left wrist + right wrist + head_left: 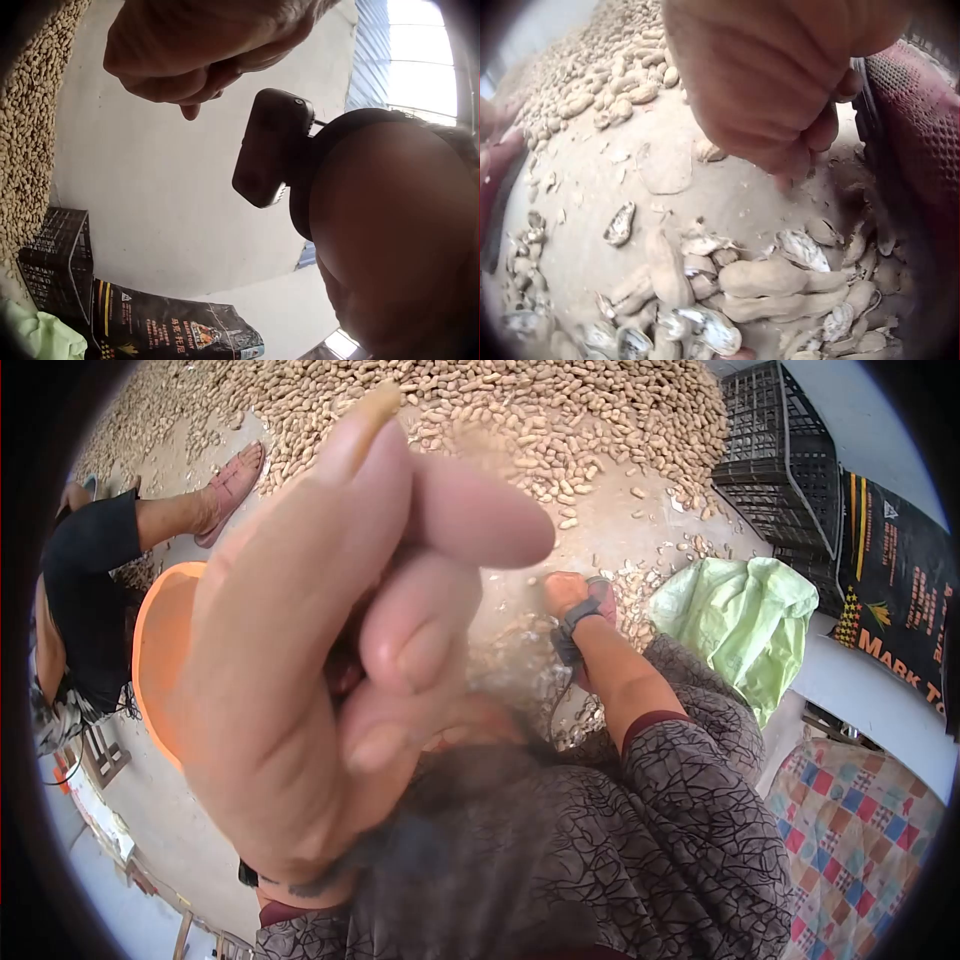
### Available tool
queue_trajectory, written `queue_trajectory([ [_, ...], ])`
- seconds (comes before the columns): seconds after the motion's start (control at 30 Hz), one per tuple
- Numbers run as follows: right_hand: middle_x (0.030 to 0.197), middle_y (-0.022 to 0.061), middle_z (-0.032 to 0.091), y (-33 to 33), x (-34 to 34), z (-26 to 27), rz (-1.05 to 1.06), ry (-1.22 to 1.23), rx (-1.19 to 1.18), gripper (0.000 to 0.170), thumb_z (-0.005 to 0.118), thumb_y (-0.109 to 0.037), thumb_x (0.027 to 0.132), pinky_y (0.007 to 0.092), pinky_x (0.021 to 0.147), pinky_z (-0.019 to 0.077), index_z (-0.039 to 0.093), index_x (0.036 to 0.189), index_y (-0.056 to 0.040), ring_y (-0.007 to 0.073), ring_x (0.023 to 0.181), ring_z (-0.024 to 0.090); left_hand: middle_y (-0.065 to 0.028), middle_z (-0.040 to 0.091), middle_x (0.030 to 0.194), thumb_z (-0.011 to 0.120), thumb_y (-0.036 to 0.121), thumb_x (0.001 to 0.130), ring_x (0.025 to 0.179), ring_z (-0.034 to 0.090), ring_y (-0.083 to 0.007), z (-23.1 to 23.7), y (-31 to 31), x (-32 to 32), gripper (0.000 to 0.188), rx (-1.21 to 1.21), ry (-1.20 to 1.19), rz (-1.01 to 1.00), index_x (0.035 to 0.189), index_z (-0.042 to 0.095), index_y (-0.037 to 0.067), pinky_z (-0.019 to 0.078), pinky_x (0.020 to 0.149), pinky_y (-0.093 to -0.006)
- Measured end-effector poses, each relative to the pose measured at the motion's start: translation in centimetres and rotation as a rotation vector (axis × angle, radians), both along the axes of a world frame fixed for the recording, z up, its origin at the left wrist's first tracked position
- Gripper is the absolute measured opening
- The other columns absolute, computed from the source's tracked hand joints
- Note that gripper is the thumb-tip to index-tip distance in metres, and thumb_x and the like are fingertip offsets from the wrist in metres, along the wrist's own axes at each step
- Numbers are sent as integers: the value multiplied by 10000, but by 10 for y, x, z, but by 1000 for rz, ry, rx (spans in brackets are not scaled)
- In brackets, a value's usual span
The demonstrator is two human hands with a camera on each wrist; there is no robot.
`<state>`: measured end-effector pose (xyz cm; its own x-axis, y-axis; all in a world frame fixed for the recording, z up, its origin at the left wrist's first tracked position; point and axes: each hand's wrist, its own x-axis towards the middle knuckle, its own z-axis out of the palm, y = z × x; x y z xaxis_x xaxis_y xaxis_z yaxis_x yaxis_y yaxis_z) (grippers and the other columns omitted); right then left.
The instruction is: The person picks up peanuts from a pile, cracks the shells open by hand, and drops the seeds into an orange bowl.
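My left hand is raised close in front of the head camera, filling much of that view. Its fingers are bent in toward the palm, and no object shows in its grasp. In the left wrist view the same hand is beside the black head camera. Down at the floor, my right hand is beside a pink sandal. In the right wrist view its bent fingers point down over broken peanut shells and whole peanuts; I cannot tell whether they pinch anything.
A broad heap of peanuts spreads across the floor ahead. Right of it are a black plastic crate, a pale green sack and a black printed bag. An orange basin stands left, near another person's leg.
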<state>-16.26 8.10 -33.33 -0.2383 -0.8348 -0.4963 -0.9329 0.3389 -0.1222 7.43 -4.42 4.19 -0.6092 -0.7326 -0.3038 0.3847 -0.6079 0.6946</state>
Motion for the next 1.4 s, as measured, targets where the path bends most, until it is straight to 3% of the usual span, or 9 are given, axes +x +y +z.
queue_trajectory([
  [0.13, 903, 101, 666, -2, 1, 3, 191, 60, 118, 213, 549, -277, 830, 351, 759, 516, 677, 893, -119, 236, 871, 649, -24, 458, 645, 280, 192, 1001, 371, 310, -34, 0, -4, 8, 326, -47, -17, -35, 1104, 464, -57, 285, 303, -148],
  [0.4, 947, 67, 666, -9, 8, -5, 289, 130, 298, 200, 538, -273, 841, 338, 750, 515, 679, 887, -139, 198, 890, 647, -23, 443, 627, 256, 196, 1003, 368, 312, -30, 2, -2, 9, 345, -143, -80, -8, 1173, 375, -79, 308, 304, -134],
  [0.53, 783, 90, 678, -4, 10, -18, 319, 198, 147, 184, 538, -215, 765, 340, 594, 506, 694, 762, -118, 212, 737, 666, -18, 429, 608, 254, 199, 1004, 356, 308, -39, -2, -3, 18, 335, -148, -38, 0, 1075, 435, -73, 290, 291, -149],
  [0.67, 796, 121, 672, -13, 11, 7, 294, 139, 155, 233, 558, -275, 757, 365, 655, 514, 689, 800, -88, 260, 765, 661, -17, 417, 600, 245, 219, 1007, 348, 297, -46, -6, -6, 29, 366, -95, 33, -49, 936, 483, -51, 276, 281, -165],
  [0.83, 904, 192, 645, -25, -12, 7, -371, -96, -24, 302, 572, -299, 719, 395, 817, 477, 680, 894, -79, 357, 912, 605, -20, 412, 594, 228, 239, 1009, 332, 278, -48, 4, -7, 32, 393, -71, -8, -40, 911, 480, -47, 271, 277, -170],
  [1.07, 950, 149, 651, -23, -40, -42, -648, -111, -84, 251, 560, -235, 721, 377, 822, 480, 692, 879, -93, 319, 930, 610, -25, 404, 588, 204, 250, 1009, 321, 269, -55, 2, -7, 33, 397, -82, 24, -87, 899, 458, -36, 269, 272, -178],
  [1.13, 885, 100, 667, -18, -47, -67, -100, 163, -63, 200, 580, -212, 714, 354, 785, 496, 705, 821, -99, 262, 875, 632, -26, 403, 588, 201, 250, 1009, 323, 271, -56, 3, -9, 34, 394, -72, 16, -91, 904, 452, -35, 266, 272, -178],
  [1.23, 844, 68, 668, -18, -44, -59, 243, 307, -44, 156, 583, -204, 720, 328, 717, 510, 701, 747, -105, 206, 805, 641, -28, 404, 595, 197, 250, 1010, 327, 275, -55, 2, -9, 34, 388, -47, 33, -91, 913, 443, -34, 258, 273, -176],
  [1.4, 781, 67, 664, -13, -50, -95, 123, 190, -219, 144, 599, -223, 720, 309, 654, 505, 681, 696, -107, 187, 734, 637, -29, 402, 615, 198, 248, 1010, 333, 276, -51, 3, -4, 41, 385, -4, -11, -17, 924, 444, -36, 239, 273, -167],
])
